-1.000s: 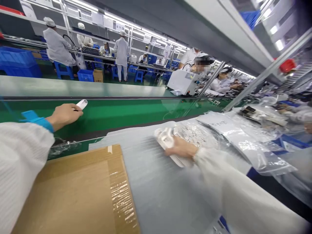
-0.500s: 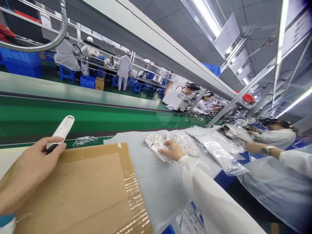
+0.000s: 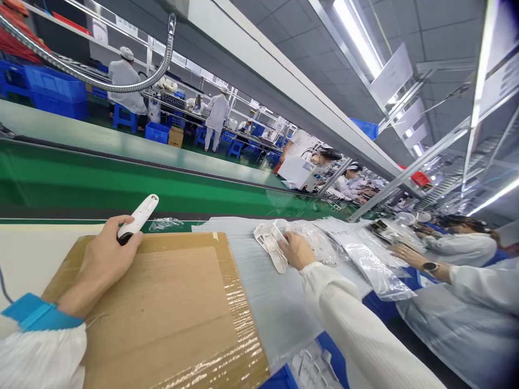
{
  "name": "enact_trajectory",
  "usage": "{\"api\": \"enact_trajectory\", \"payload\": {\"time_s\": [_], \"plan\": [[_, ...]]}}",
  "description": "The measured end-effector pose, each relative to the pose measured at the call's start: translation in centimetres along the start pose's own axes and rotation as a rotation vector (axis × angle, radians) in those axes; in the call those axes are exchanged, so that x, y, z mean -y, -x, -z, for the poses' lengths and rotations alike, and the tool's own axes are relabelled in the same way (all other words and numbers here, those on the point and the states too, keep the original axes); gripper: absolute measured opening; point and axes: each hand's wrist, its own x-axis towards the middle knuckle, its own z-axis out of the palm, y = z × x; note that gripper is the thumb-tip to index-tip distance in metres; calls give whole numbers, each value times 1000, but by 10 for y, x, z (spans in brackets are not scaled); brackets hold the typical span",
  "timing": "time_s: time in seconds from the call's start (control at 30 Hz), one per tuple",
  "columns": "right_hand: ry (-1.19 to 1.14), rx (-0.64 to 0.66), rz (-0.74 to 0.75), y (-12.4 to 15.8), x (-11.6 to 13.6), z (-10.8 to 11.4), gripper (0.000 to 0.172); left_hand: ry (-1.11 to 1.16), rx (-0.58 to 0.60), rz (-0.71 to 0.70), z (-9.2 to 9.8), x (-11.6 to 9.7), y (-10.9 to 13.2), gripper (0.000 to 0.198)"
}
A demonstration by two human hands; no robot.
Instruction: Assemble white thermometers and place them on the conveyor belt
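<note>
Hands (image 3: 299, 250) hold white parts (image 3: 140, 214) near an illegibly handwritten bag (image 3: 360, 254)

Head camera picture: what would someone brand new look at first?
Probably the bright green strip running from the left edge across the middle. Nearer, the big brown cardboard stands out, with the left hand over it holding a white piece with a black end. Farther right, the right hand touches white parts on a pale grey sheet.

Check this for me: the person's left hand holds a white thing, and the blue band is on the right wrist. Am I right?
Not quite: the head view shows the blue band on the left wrist. The left hand does hold the white thing.
</note>
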Motion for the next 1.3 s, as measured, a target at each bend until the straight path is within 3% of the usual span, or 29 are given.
{"api": "enact_trajectory", "payload": {"time_s": [0.13,0.23,0.33,0.43,0.53,0.6,0.67,0.77,0.8,0.87,0.93,0.97,1.03,1.1,1.23,1.3], "plan": [[24,-80,84,16,46,-6,31,-1,-6,9,-1,-1,-1,57],[20,-14,175,28,81,-31,30,5,-2,7,-2,-1,-1,55],[22,55,198,35,96,-46,37,28,-16,21,-3,0,-1,51],[-49,-16,197,32,95,-38,38,109,-43,41,-1,-1,-1,47],[-418,-50,271,20,103,-18,42,282,6,-31,1,-5,2,40],[-824,141,269,15,123,-9,54,420,90,-134,-2,-8,6,34],[-1174,448,247,18,153,-6,60,547,199,-253,-7,-9,10,21],[-1430,860,405,30,200,-12,53,638,346,-385,-17,-7,15,10],[-1489,942,478,35,213,-16,49,629,343,-411,-20,-6,15,15],[-1632,1003,529,42,229,-25,47,602,212,-416,-23,-6,13,34],[-1770,923,420,43,235,-33,53,603,56,-317,-24,-7,12,43],[-1817,842,337,42,236,-37,53,616,43,-248,-24,-9,12,41],[-1872,658,184,38,235,-44,50,641,151,-156,-27,-13,15,39],[-1911,544,112,34,233,-48,49,592,279,-186,-31,-17,22,39],[-1936,553,215,31,231,-49,54,385,254,-281,-40,-21,32,29],[-1843,464,238,31,228,-48,53,353,304,-252,-38,-21,31,21]]}}
